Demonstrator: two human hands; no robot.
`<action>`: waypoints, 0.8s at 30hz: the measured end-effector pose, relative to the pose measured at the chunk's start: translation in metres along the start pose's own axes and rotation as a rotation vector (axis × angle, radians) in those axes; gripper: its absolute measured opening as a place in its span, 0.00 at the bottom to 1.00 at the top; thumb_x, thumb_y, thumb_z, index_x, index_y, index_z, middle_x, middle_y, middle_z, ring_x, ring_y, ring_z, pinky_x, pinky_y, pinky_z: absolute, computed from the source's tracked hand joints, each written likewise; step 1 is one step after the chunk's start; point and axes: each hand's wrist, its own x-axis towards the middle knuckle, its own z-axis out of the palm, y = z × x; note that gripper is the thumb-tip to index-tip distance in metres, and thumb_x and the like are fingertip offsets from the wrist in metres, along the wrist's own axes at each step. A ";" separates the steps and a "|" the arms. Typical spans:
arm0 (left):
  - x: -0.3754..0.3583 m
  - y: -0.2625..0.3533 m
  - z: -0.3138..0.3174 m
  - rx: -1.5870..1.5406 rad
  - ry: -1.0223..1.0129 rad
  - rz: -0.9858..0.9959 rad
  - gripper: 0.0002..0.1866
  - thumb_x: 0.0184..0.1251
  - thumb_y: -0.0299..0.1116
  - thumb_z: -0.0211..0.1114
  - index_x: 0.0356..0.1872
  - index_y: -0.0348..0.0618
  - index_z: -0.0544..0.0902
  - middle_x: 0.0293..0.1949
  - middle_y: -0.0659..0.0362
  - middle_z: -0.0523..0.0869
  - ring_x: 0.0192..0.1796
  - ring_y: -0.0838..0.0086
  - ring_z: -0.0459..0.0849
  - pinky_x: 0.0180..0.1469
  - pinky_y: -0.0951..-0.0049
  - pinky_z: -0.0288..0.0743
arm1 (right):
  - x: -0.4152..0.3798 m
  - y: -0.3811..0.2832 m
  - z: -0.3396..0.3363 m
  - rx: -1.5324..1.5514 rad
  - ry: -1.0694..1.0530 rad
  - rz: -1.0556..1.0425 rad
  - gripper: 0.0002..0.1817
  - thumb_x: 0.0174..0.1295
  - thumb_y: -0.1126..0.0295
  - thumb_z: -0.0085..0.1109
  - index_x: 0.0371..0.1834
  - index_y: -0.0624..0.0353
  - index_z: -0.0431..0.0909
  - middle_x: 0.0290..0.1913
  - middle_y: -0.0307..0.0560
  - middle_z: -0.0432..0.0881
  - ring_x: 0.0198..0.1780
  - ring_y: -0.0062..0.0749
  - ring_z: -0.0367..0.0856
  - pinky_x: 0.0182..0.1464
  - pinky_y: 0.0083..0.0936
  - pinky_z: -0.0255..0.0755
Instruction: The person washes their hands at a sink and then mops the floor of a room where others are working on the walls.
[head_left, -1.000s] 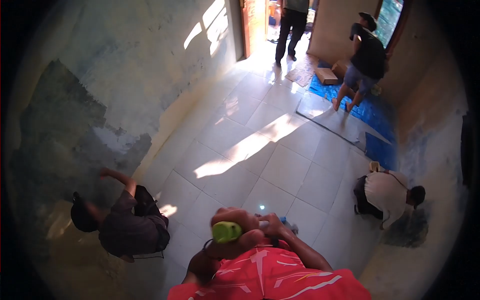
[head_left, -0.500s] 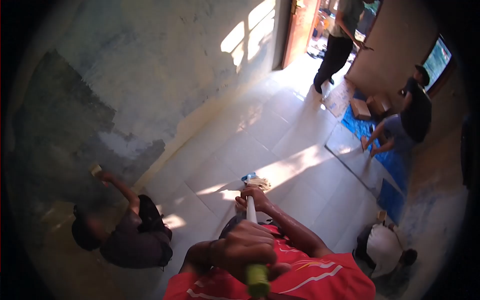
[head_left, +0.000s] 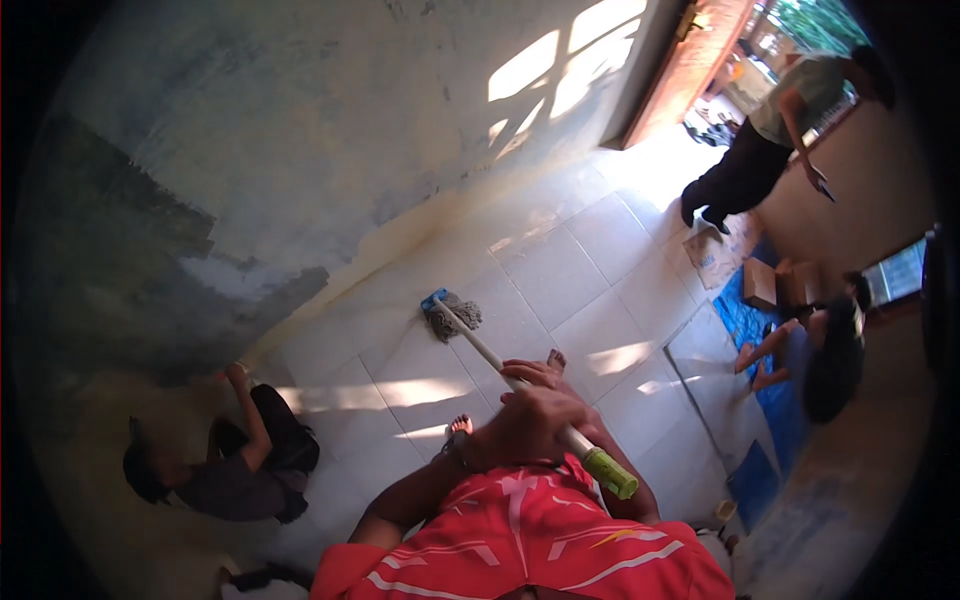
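A worn, patchy wall (head_left: 300, 130) and a pale tiled floor (head_left: 560, 270) fill the room where I stand in a red shirt (head_left: 530, 545), mopping. A person in a dark top (head_left: 215, 465) crouches at the foot of the wall, one hand raised to it; another in a light shirt (head_left: 770, 140) bends near the sunlit doorway; a third (head_left: 825, 345) kneels on a blue sheet (head_left: 750, 325) beside cardboard boxes (head_left: 762, 283). My mop (head_left: 520, 385) slants across the tiles, its grey head (head_left: 450, 315) resting on the floor near the wall, its green grip (head_left: 612, 473) close to my chest. My left hand (head_left: 525, 425) is wrapped tight around the handle; my right hand (head_left: 540, 375) closes on it just ahead.
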 end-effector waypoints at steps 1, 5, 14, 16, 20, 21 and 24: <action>0.009 -0.021 0.003 0.051 0.035 -0.057 0.08 0.49 0.33 0.65 0.23 0.41 0.76 0.21 0.53 0.79 0.26 0.59 0.80 0.30 0.64 0.73 | 0.008 0.012 -0.032 -0.015 -0.159 -0.016 0.25 0.49 0.66 0.64 0.50 0.61 0.70 0.52 0.52 0.73 0.55 0.43 0.70 0.56 0.35 0.64; 0.010 -0.112 0.033 0.393 0.229 -0.356 0.12 0.46 0.36 0.66 0.16 0.41 0.74 0.18 0.54 0.76 0.24 0.59 0.78 0.26 0.64 0.71 | 0.042 -0.004 -0.136 -0.282 -0.497 0.053 0.38 0.43 0.65 0.67 0.61 0.59 0.63 0.59 0.53 0.68 0.59 0.46 0.66 0.61 0.36 0.59; 0.075 -0.154 0.076 0.431 0.429 -0.403 0.12 0.46 0.32 0.65 0.14 0.41 0.71 0.16 0.55 0.72 0.23 0.59 0.73 0.30 0.63 0.69 | 0.142 -0.066 -0.263 0.402 -1.170 -0.691 0.26 0.46 0.74 0.63 0.52 0.62 0.73 0.52 0.57 0.74 0.55 0.50 0.72 0.57 0.41 0.65; 0.085 -0.160 0.073 0.447 0.467 -0.452 0.11 0.45 0.32 0.66 0.15 0.41 0.72 0.17 0.55 0.73 0.24 0.59 0.74 0.30 0.63 0.69 | 0.158 -0.054 -0.256 0.661 -1.299 -0.821 0.22 0.47 0.75 0.62 0.48 0.63 0.75 0.45 0.57 0.77 0.48 0.47 0.76 0.52 0.39 0.68; 0.098 -0.183 0.058 0.452 0.562 -0.598 0.10 0.47 0.32 0.65 0.15 0.43 0.73 0.19 0.55 0.77 0.28 0.60 0.78 0.37 0.63 0.71 | 0.190 -0.042 -0.261 0.764 -1.410 -0.748 0.19 0.48 0.75 0.61 0.47 0.63 0.76 0.44 0.56 0.78 0.45 0.46 0.76 0.50 0.40 0.69; 0.096 -0.196 0.053 0.488 0.595 -0.592 0.10 0.47 0.32 0.66 0.16 0.43 0.74 0.21 0.55 0.77 0.29 0.60 0.78 0.38 0.63 0.71 | 0.198 -0.039 -0.264 0.782 -1.441 -0.713 0.19 0.48 0.75 0.61 0.46 0.63 0.76 0.44 0.55 0.78 0.44 0.46 0.77 0.49 0.40 0.69; 0.090 -0.243 0.049 0.492 0.683 -0.584 0.09 0.47 0.31 0.66 0.17 0.44 0.74 0.22 0.55 0.79 0.31 0.60 0.79 0.39 0.63 0.71 | 0.228 -0.030 -0.272 0.793 -1.513 -0.609 0.16 0.50 0.75 0.60 0.45 0.64 0.77 0.42 0.54 0.79 0.40 0.44 0.77 0.47 0.40 0.70</action>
